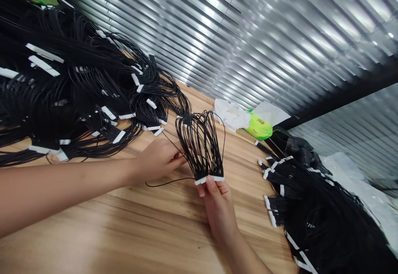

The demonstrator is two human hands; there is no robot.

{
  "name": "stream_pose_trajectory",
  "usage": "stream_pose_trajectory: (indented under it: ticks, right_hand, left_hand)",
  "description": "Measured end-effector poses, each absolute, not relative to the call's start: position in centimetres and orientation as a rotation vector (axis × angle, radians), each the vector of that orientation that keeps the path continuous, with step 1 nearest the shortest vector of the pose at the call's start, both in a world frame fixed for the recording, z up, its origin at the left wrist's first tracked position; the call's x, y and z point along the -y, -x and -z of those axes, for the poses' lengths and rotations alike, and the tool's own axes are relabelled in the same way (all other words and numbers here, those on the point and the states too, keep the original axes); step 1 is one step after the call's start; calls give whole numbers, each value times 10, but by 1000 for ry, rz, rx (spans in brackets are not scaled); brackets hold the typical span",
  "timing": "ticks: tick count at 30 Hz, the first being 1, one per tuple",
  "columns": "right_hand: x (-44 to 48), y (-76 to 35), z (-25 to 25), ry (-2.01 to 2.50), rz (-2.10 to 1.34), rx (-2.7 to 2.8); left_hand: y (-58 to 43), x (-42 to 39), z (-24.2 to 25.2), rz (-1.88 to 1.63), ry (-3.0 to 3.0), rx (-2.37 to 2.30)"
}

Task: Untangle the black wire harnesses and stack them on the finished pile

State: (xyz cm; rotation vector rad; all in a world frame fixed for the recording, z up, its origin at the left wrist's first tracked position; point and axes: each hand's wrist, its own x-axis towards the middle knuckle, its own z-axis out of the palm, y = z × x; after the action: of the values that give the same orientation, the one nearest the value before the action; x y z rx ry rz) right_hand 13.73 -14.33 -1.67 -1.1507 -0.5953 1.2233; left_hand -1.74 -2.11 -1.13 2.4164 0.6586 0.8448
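Note:
My right hand [219, 207] pinches the white connectors [201, 180] at the near end of a black wire harness [200, 141], thumb on top. The harness's many thin wires fan up and arch away from the connectors. My left hand [160, 160] is beside the harness on the left, its fingers curled closed and the tips partly hidden behind the wires. What those fingertips grip cannot be made out. One loose black wire [169, 181] sticks out to the left below this hand.
A big heap of black wire harnesses [77, 79] with white connectors covers the left of the wooden table [139, 232]. Another pile [326, 212] lies at the right. At the back are a green tissue pack [260, 127] and white tissue [231, 114], before a corrugated metal wall [199, 29].

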Motion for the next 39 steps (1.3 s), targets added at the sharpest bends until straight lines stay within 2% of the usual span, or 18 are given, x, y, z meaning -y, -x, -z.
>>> stream_pose_trajectory:
  ticks: [12, 18, 22, 27, 30, 39]
  right_hand:
    - [145, -139, 19, 1185, -1225, 643]
    - [140, -145, 15, 953, -1290, 326]
    - [131, -153, 15, 831, -1275, 173]
    - [131, -151, 17, 937, -1207, 246]
    - [137, -146, 18, 986, -1209, 387]
    - [139, -142, 19, 1033, -1221, 509]
  left_hand:
    - [15, 18, 9, -932, -2451, -558]
    - [17, 11, 9, -642, -2322, -874]
    - [17, 11, 7, -561, -2119, -746]
    - [15, 20, 6, -733, -2405, -463]
    - [15, 21, 7, -678, -2371, -316]
    - [16, 16, 9, -564, -2115, -435]
